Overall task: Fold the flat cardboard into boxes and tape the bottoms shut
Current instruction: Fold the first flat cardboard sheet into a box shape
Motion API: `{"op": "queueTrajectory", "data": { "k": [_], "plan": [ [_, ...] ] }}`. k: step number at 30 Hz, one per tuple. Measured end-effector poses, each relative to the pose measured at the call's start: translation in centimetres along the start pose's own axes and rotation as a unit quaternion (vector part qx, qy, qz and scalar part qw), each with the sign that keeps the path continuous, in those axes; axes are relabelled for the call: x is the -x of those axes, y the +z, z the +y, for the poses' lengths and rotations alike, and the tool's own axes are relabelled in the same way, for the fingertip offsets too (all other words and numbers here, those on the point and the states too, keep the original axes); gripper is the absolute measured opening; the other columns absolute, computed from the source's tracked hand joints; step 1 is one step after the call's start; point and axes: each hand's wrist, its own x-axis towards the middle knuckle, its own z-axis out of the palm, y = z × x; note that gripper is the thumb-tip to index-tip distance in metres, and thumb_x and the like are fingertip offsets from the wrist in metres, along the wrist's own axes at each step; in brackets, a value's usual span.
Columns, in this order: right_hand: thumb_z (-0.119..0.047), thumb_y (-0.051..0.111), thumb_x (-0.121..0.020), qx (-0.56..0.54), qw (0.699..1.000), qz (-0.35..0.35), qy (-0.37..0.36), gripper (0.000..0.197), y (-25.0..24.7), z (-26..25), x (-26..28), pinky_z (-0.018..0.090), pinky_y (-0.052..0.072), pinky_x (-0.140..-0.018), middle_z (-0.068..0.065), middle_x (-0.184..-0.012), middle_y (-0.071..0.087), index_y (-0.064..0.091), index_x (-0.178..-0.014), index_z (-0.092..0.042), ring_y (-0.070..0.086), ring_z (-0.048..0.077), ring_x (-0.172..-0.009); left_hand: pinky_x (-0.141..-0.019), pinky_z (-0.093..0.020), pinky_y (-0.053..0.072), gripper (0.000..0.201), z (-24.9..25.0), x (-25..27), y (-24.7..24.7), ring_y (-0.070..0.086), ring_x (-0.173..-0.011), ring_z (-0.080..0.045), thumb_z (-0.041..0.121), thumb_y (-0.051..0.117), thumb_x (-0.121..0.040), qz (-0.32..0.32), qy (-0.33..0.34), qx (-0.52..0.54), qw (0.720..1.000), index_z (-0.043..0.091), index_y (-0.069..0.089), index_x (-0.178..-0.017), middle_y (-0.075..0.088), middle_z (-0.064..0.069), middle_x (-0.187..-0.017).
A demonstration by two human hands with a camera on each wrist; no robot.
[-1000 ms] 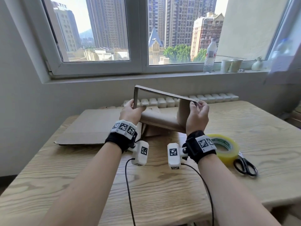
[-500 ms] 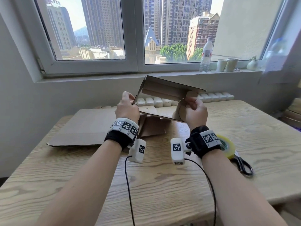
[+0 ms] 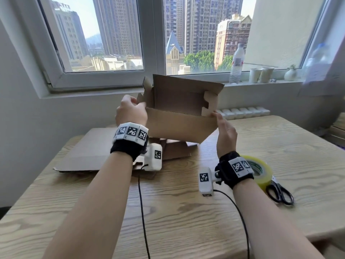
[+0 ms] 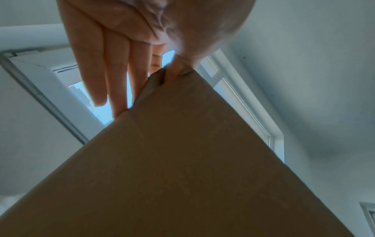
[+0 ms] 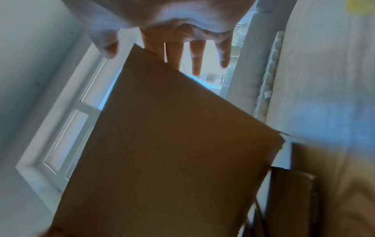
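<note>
Cardboard box (image 3: 179,126) held open in the air above the counter (image 3: 186,212).

The left hand (image 3: 130,113) pinches the box's left corner, thumb against the extended fingers (image 4: 119,83). The right hand (image 3: 225,131) rests against the right corner, fingers (image 5: 198,57) straight and spread. Flat cardboard (image 3: 89,148) lies beneath; tape roll (image 3: 261,170) and scissors (image 3: 280,193) sit at right.

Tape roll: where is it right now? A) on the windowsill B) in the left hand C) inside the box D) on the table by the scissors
D: the tape roll lies on the table beside the scissors, just behind the right wrist, while both hands are on the cardboard box.
</note>
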Motion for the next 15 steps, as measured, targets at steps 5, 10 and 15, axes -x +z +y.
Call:
{"op": "queueTrajectory", "data": {
  "k": [5, 10, 15],
  "plan": [
    [-0.043, 0.055, -0.096, -0.03, 0.999, 0.018, -0.016, 0.02, 0.8, -2.7, -1.5, 0.019, 0.048, -0.084, -0.013, -0.099, 0.07, 0.069, -0.101, -0.03, 0.062, 0.002, -0.095, -0.072, -0.025, 0.04, 0.019, 2.0, -0.9, -1.2, 0.058, -0.081, -0.019, 0.042, 0.065, -0.088, 0.02, 0.034, 0.015, 0.999, 0.024, 0.07, -0.092, 0.066, 0.007, -0.087],
    [-0.039, 0.057, -0.099, -0.017, 0.997, 0.068, -0.024, 0.013, 0.8, -3.2, -2.4, 0.007, 0.04, -0.075, -0.019, -0.09, 0.064, 0.062, -0.098, -0.027, 0.056, -0.019, -0.078, -0.07, -0.032, 0.045, 0.045, 1.6, 0.3, 0.3, 0.056, -0.071, -0.015, 0.064, 0.052, -0.091, -0.077, 0.038, 0.199, 0.976, 0.021, 0.064, -0.084, 0.059, 0.006, -0.072],
    [-0.037, 0.061, -0.097, -0.027, 0.997, 0.068, -0.01, 0.009, -0.1, -2.5, -1.6, 0.006, 0.042, -0.073, -0.02, -0.088, 0.066, 0.064, -0.096, -0.029, 0.058, -0.016, -0.078, -0.097, -0.037, 0.052, 0.061, -0.2, 2.0, 2.2, 0.067, -0.1, -0.016, 0.07, 0.03, -0.092, -0.227, 0.046, 0.372, 0.899, 0.027, 0.07, -0.11, 0.073, 0.0, -0.108]
  ]
}}
